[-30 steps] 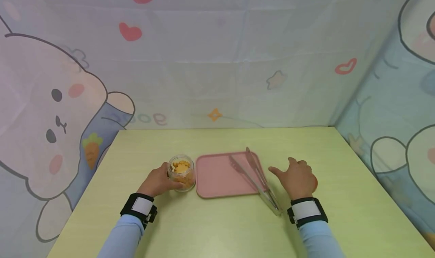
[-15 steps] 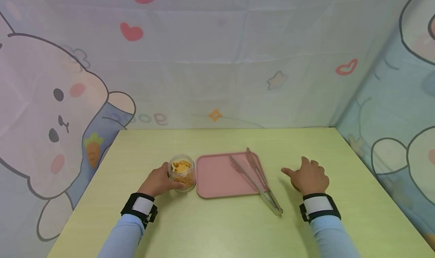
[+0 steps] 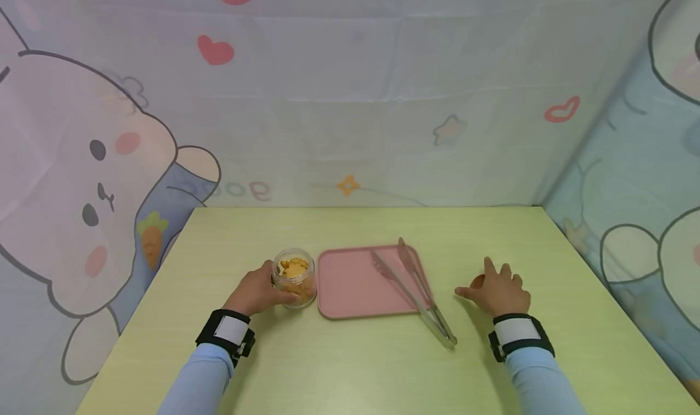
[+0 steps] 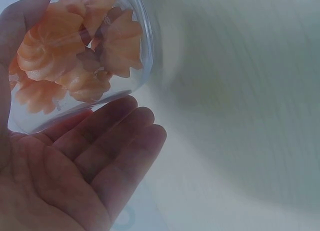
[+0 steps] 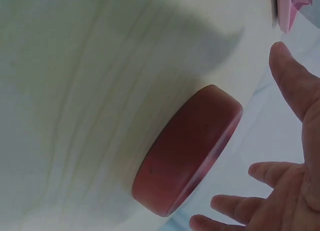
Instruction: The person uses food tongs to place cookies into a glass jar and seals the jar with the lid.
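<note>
My left hand [image 3: 253, 290] grips the side of a clear glass jar [image 3: 302, 294], thumb in front and fingers behind. The jar's mouth is uncovered. Orange swirl-shaped cookies [image 4: 50, 43] fill much of it in the left wrist view. On the right, my right hand [image 3: 500, 292] hovers with thumb and fingers spread over a thick reddish-brown round lid [image 5: 187, 151]. In the right wrist view the lid lies apart from the fingertips. From the head, most of the lid is hidden beneath the hand.
A pink rectangular tray [image 3: 344, 287] lies between the hands, its left edge close to the jar. Metal tongs [image 3: 418, 308] with pinkish tips lie across its right side, handle end on the pale yellow table [image 3: 350, 366]. A printed cloth wall [image 3: 339, 123] stands behind.
My right hand has shifted right, and its fingers have spread over the lid, part of which now shows between thumb and forefinger. My left hand stays on the jar.
</note>
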{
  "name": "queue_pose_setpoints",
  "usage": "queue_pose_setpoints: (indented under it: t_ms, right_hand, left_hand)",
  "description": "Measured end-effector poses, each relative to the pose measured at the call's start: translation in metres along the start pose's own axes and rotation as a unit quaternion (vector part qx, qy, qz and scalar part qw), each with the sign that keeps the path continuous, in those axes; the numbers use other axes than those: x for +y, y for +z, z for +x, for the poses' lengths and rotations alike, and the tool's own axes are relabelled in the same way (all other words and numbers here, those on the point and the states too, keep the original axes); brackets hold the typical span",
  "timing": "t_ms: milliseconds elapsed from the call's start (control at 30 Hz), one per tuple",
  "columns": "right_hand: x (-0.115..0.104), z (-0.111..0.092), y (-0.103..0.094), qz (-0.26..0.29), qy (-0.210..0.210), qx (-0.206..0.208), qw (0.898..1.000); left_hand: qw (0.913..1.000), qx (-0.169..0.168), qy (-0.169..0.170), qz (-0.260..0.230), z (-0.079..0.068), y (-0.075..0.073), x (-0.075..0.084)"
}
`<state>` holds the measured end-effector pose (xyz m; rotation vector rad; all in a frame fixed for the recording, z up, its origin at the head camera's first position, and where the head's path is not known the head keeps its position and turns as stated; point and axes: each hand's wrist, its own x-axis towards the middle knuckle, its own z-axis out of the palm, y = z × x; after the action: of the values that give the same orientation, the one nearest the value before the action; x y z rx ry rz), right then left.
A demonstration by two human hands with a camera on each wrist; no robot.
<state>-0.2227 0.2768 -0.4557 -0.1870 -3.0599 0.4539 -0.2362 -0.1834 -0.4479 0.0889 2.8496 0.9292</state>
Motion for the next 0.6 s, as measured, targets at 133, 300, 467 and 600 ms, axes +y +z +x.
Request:
queue_pose_setpoints:
  t_ms: [133, 300, 467, 600]
  right_hand:
    - [0.005, 0.002, 0.008, -0.008, -0.018, -0.006, 1.000]
    - [0.010, 0.003, 0.014, -0.012, -0.015, -0.020, 1.000]
    - [0.010, 0.003, 0.016, -0.012, -0.005, -0.023, 1.000]
    - [0.011, 0.004, 0.017, -0.007, -0.002, -0.016, 1.000]
  left_hand:
    - [1.0000, 0.000, -0.002, -0.003, 0.000, 0.000, 0.000]
    - [0.9999, 0.003, -0.002, -0.013, 0.000, 0.002, -0.002]
    - [0.9997, 0.012, 0.004, -0.020, -0.001, 0.004, -0.004]
    - [0.9995, 0.015, -0.002, -0.029, -0.003, 0.007, -0.005]
